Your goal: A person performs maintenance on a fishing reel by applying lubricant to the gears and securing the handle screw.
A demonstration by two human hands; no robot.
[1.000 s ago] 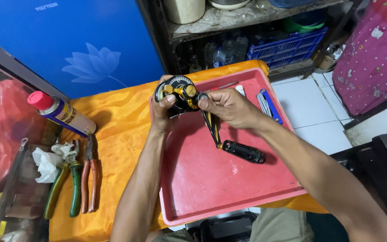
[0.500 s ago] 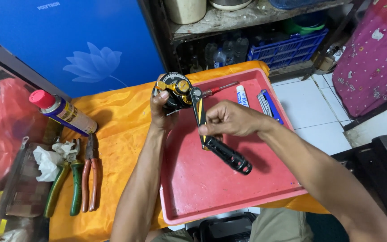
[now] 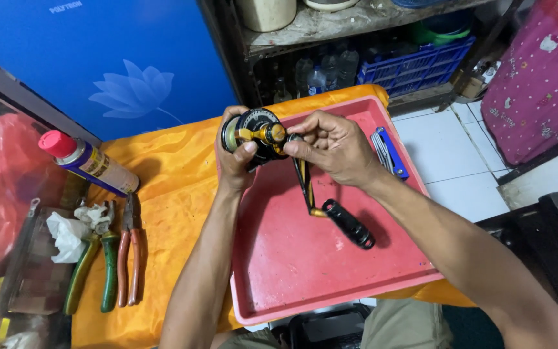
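The left hand [image 3: 235, 160] is wrapped tight around a round black and gold reel [image 3: 253, 132]. The thumb lies across the front of the reel. The reel is up in the air, over the 11 o'clock corner of a red tray [image 3: 305, 278].

The right hand [image 3: 330, 147] comes in from 3 o'clock. Its fingers are pinched shut on the top of a crank [image 3: 305, 187], right where the crank meets the reel. The crank is thin, black and gold. It hangs down toward 5 o'clock and ends in a black knob [image 3: 350, 225]. The knob is just over the tray floor; I cannot tell if it touches.

At 2 o'clock on the tray, by the right wrist, lies a blue and silver folding tool [image 3: 390, 152].

The tray sits on a table with a yellow cloth [image 3: 163, 207]. At 9 o'clock from the tray are pliers [image 3: 129, 255] with orange grips. Next to them is another pair with green grips [image 3: 95, 268]. A white rag [image 3: 69, 232] is touching the green pair. At 10 o'clock a spray can [image 3: 88, 163] with a red cap lies on its side, well apart from the hands.
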